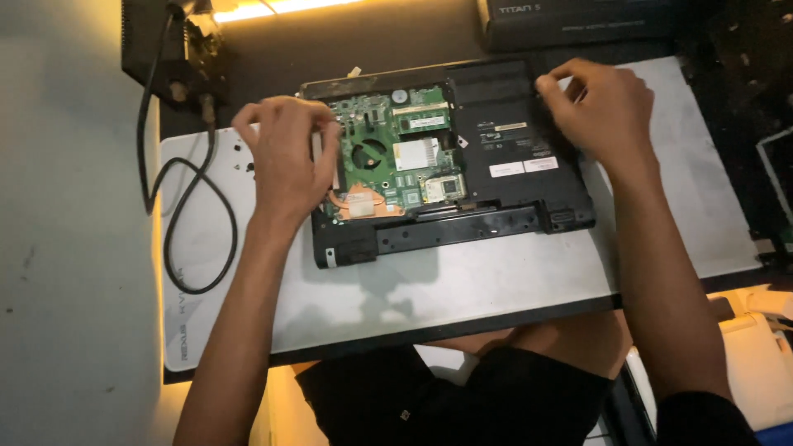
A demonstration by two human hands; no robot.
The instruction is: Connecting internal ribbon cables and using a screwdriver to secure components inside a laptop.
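Observation:
A black laptop (512, 177) lies upside down on a white mat (462, 289), its bottom cover off on the left half, showing a green circuit board (388, 157) with a fan and copper heat pipe. My left hand (285, 157) rests on the laptop's left edge, fingers curled over the case side. My right hand (599, 107) grips the laptop's far right corner, fingers bent on the rim. Neither hand holds a tool.
A black cable (194, 223) loops across the mat's left side from a dark device (165, 49) at the back left. A black box (570, 21) stands behind the laptop. Small screws (241, 157) lie on the mat left of my left hand. White objects (760, 347) sit lower right.

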